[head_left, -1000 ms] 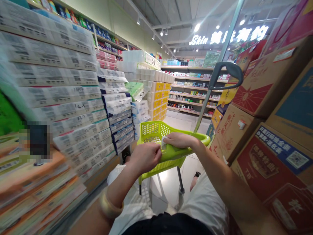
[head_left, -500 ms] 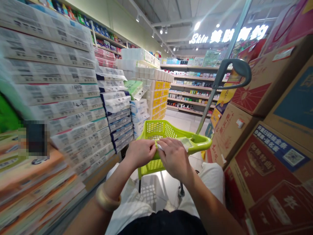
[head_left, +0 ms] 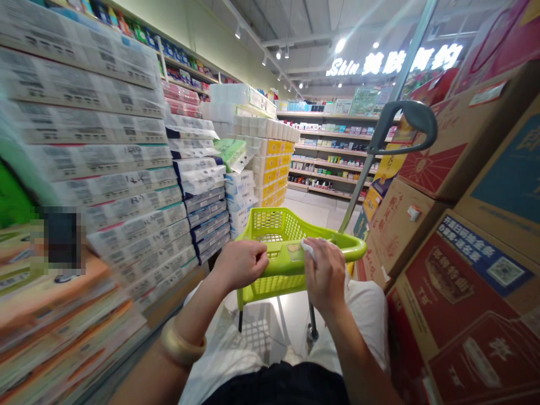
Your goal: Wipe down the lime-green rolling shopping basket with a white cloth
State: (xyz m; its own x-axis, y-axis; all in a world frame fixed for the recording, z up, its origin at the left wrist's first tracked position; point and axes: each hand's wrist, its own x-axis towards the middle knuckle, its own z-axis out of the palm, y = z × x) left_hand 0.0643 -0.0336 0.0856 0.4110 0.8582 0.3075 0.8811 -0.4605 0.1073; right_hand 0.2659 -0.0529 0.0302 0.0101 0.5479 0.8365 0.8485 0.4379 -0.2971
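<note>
A lime-green shopping cart with a perforated basket stands in front of my knees. My left hand is closed round the left part of its handle. Farther right along that bar, my right hand presses a crumpled white wipe against it, fingers bent over the top. Only an edge of the wipe shows; the rest lies under my fingers. A clear label plate is visible on the handle between both hands.
Tall stacks of wrapped tissue packs rise close on the left. Cardboard cartons crowd the right side, beside a metal pole with a grey loop handle. Stocked shelves stand across the back, past a tiled aisle.
My right hand has slid right along the handle with the wipe, away from my left hand, uncovering the label plate. My left hand keeps its place on the bar.
</note>
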